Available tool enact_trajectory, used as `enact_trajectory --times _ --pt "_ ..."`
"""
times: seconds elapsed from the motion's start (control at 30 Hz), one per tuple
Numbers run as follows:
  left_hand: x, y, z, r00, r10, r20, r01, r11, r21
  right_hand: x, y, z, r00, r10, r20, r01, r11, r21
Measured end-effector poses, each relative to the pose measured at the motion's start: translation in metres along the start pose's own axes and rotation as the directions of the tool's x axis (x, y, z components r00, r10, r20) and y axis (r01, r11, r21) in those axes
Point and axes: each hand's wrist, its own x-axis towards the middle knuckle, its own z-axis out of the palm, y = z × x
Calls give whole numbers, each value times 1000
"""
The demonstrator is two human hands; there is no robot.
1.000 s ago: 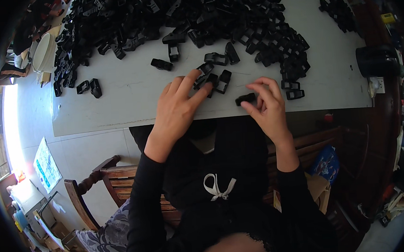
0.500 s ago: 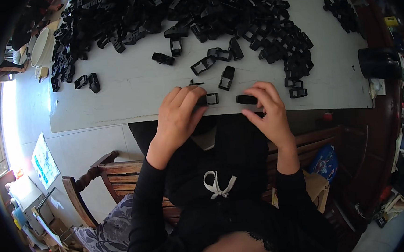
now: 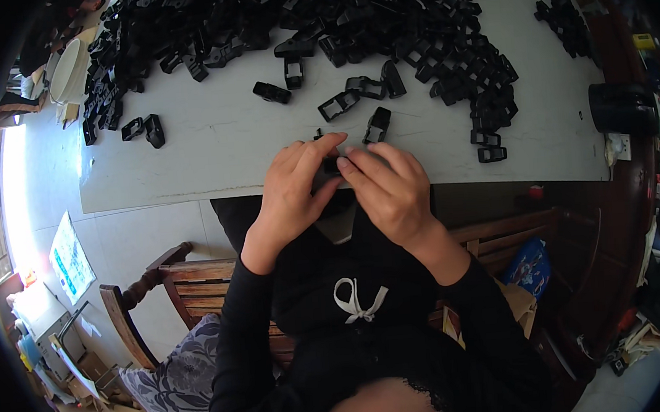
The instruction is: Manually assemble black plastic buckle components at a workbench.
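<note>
My left hand (image 3: 288, 182) is closed at the table's front edge, thumb and fingers around a small black plastic buckle piece (image 3: 332, 165). Beside it, my right hand (image 3: 392, 190) has its fingers pressed together, their tips meeting the left hand at that piece. Most of what the right hand holds is covered by its fingers. Just beyond the hands lies a loose black buckle (image 3: 376, 125), and farther back are another buckle (image 3: 338, 106) and a dark oblong buckle piece (image 3: 271, 92). A small dark part (image 3: 318, 133) sits behind my left fingers.
A large heap of black buckle parts (image 3: 233, 21) covers the far table (image 3: 204, 150) and trails down the right side. Two pieces (image 3: 154, 131) lie at the left; a smaller heap (image 3: 562, 25) is far right, near a black cylindrical object (image 3: 621, 105). A wooden bench (image 3: 197, 273) is behind me.
My right hand has moved left with its black piece and now meets my left hand. The rectangular frame end that showed at my left fingertips is now covered by fingers.
</note>
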Motion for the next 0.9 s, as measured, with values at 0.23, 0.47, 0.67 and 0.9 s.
enact_trajectory --times 0.23,0.47,0.67,0.9 --pt "-3 3 -7 998 55 -12 -54 998 35 -5 -6 -5 995 39 88 -41 999 16" --pt "-22 15 -27 999 -31 -6 31 999 38 72 3 25 999 -25 -31 31 972 232" --pt "-24 11 -41 992 -102 -71 110 986 121 113 7 83 998 -58 18 60 987 -146" --pt "32 -23 -40 959 -32 -282 107 961 255 95 27 17 936 343 -74 -303 897 322"
